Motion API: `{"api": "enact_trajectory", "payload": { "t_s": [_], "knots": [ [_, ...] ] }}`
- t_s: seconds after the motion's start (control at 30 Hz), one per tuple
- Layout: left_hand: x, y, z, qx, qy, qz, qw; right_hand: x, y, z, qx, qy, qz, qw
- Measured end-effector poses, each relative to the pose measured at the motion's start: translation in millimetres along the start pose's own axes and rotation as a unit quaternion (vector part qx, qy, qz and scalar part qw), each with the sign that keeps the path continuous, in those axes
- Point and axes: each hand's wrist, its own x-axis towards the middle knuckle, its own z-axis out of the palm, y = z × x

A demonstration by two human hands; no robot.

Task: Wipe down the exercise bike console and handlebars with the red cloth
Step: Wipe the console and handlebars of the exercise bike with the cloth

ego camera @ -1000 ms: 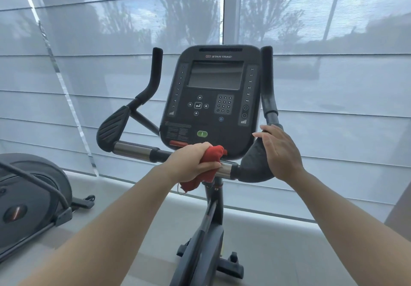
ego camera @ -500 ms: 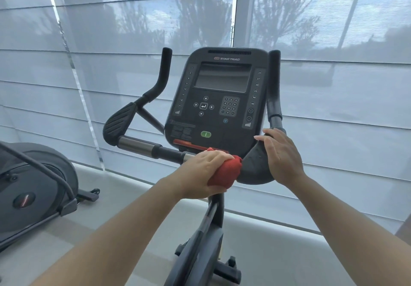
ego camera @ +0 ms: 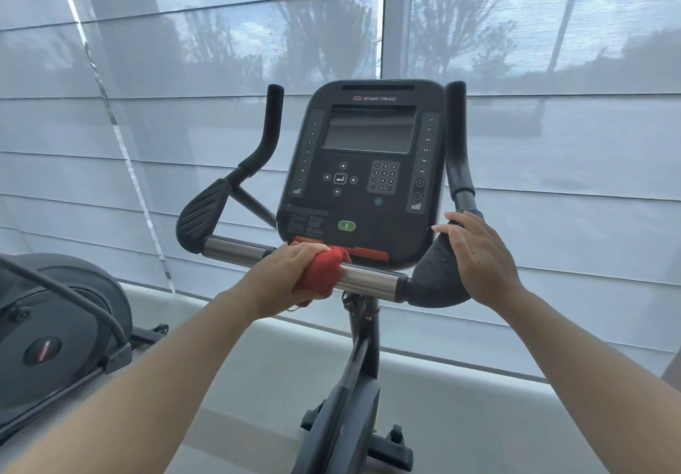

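A left hand wraps the soft red cloth around the bike's chrome bar, fingers closed on it; the right hand rests flat on the pad. Limp cloth likely grips best bunched.

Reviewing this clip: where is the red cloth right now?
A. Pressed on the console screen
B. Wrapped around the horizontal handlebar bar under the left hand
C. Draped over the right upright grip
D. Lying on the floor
B: the left hand clamps the red cloth around the bar just below the console, while the right hand rests on the right pad.
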Motion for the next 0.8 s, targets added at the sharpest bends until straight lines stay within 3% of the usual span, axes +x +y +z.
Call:
{"api": "enact_trajectory", "payload": {
  "t_s": [0.23, 0.4, 0.6, 0.8],
  "knots": [
    [-11, -36, -21, 0.067, -0.004, -0.078, 0.995, 1, 1, 1, 0.017, 0.015, -0.001, 1.0],
    [-16, -31, -21, -0.054, 0.035, -0.122, 0.99, 0, 1, 0, 0.025, 0.014, -0.013, 1.0],
    [-10, -2, -9, -0.029, 0.03, -0.158, 0.987, 2, 1, -2, 0.036, 0.003, -0.021, 0.999],
    [-7, 61, 1, -0.198, 0.053, -0.179, 0.962, 0, 2, -3, 0.031, -0.028, -0.016, 0.999]
  ]
}}
